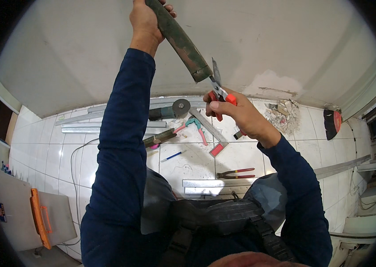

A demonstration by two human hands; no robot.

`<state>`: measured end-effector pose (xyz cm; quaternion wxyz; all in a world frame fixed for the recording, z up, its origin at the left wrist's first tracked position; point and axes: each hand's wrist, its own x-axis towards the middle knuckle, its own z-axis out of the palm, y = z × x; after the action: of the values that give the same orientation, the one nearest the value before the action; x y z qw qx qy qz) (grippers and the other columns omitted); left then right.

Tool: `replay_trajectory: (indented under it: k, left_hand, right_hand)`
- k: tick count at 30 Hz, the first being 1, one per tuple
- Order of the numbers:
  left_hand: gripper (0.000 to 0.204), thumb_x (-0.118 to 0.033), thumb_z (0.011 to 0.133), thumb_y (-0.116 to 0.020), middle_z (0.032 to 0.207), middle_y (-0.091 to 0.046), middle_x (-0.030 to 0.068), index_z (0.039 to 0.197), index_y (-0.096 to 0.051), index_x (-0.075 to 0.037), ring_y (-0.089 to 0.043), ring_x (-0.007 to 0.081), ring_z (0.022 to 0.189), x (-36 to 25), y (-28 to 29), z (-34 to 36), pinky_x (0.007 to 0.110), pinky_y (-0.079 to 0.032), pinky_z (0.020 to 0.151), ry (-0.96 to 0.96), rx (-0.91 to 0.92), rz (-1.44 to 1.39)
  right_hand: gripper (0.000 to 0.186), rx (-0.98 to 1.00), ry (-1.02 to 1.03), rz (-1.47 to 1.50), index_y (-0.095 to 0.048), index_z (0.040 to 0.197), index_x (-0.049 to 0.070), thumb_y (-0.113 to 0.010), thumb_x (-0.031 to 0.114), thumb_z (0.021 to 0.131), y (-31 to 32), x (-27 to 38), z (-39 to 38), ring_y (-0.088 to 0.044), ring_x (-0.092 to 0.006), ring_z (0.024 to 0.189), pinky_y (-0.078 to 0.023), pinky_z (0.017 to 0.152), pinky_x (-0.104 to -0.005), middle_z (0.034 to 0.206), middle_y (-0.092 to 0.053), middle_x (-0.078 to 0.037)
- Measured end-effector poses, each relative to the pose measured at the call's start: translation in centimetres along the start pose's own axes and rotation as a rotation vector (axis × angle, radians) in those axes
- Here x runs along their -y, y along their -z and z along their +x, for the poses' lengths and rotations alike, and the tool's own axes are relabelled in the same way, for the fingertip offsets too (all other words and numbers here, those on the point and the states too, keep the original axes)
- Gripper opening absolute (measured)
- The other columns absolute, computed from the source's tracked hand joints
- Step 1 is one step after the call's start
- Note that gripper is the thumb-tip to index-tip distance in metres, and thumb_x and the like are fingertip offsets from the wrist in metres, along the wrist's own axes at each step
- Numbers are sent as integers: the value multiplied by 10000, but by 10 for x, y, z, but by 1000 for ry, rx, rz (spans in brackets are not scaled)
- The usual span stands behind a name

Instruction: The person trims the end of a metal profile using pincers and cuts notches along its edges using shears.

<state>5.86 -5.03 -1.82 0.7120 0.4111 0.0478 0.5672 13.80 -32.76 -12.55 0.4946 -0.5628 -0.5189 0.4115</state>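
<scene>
Up against the wall, my left hand (145, 24) is wrapped round a long, flat-sided tube (181, 44) with a worn, mottled dark green and brown surface. It slants down to the right. My right hand (243, 113) grips red-handled metal snips (217, 86) just beyond the tube's lower end. The snips' blades stand apart: one points up beside the tube, while the other meets its end. Whether that blade goes inside the tube I cannot tell. Below on the tiles lie an angle grinder (168, 112), a shorter dark green piece (163, 137) and teal-and-pink pliers (193, 123).
A square with a red handle (217, 149), a blue pen (173, 156), pincers (232, 174) and metal channels (197, 183) lie on the white tiled floor. Rubble (283, 116) is heaped by the wall, with a black-and-red item (331, 123) farther right. An orange-handled case (40, 218) stands at left.
</scene>
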Motion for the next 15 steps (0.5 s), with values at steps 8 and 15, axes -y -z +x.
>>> replay_trajectory:
  k: [8,15]
  left_hand:
    - [518,-603,1020,-439,791,-534,61,1006,-512,-90,-566,204,602,8,7,-1,366,-509,515,-9,-57,15]
    - [511,-598,1028,-427,795,-535,60,1003,-505,-93,-560,198,618,4,-5,-11,351,-508,530,-23,91,-90]
  right_hand:
    - [419,-50,22,58,-640,1130,2,-664,378,945,-1,-4,4,-575,-140,901,-447,864,-285,948,-639,-49]
    - [433,-67,68,-5,-645,1116,15,-666,413,949,-3,-2,0,-565,-139,887,-450,836,-288,945,-630,-50]
